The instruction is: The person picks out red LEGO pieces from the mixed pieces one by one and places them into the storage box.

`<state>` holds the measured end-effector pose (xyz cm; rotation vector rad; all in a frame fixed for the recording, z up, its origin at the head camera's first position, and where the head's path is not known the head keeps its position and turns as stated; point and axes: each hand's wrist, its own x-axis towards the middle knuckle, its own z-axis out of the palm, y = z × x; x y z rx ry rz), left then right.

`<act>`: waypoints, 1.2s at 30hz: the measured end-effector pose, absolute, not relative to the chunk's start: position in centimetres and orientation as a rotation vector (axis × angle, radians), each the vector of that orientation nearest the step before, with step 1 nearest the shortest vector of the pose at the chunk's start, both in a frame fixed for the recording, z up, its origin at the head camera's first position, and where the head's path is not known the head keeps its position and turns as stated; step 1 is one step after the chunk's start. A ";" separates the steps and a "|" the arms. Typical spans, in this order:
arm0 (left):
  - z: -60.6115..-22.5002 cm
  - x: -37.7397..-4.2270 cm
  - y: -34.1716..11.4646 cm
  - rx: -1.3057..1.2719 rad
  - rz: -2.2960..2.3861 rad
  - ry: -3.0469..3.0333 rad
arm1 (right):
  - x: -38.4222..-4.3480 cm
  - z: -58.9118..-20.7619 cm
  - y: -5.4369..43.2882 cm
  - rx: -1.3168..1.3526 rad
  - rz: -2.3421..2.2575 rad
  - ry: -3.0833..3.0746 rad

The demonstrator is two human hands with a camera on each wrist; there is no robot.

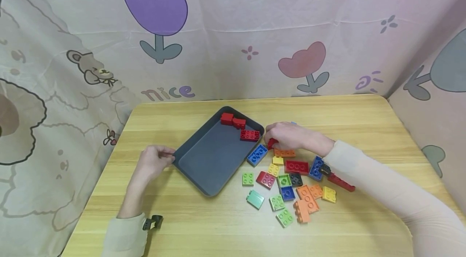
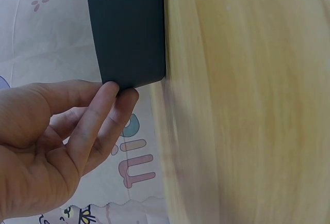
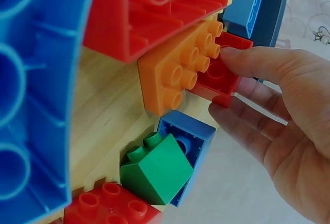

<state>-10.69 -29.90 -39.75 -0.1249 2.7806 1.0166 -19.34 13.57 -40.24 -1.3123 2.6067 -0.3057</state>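
Observation:
My left hand (image 1: 154, 163) pinches the left corner of a dark grey tray (image 1: 209, 160) between thumb and fingertips, close up in the left wrist view. The tray lies angled on the table, with red bricks (image 1: 249, 135) along its far right side. Beyond its right rim, my right hand (image 1: 287, 135) grips a red brick (image 3: 219, 77). In the right wrist view this brick's hollow side shows, thumb at the hollow and fingers on the other side. Right beside it are an orange brick (image 3: 170, 72) and a blue brick (image 1: 257, 155).
Many loose bricks lie right of the tray: a wide red brick (image 1: 296, 166), a light green brick (image 1: 248, 179), a teal brick (image 1: 255, 199) and a yellow brick (image 1: 329, 194) among them. A green sloped brick (image 3: 157, 170) leans on a blue one. Patterned cloth (image 1: 225, 46) hangs behind the table.

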 end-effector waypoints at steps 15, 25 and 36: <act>-39.6 -10.6 -29.8 -0.130 1.040 2.768 | -19.5 -40.4 13.7 -1.312 -0.315 2.618; -39.8 -10.7 -29.8 -0.131 1.039 2.765 | -19.7 -39.8 14.1 -1.359 -0.353 2.625; -39.7 -10.6 -29.9 -0.126 1.037 2.760 | -19.5 -38.7 14.0 -1.310 -0.351 2.639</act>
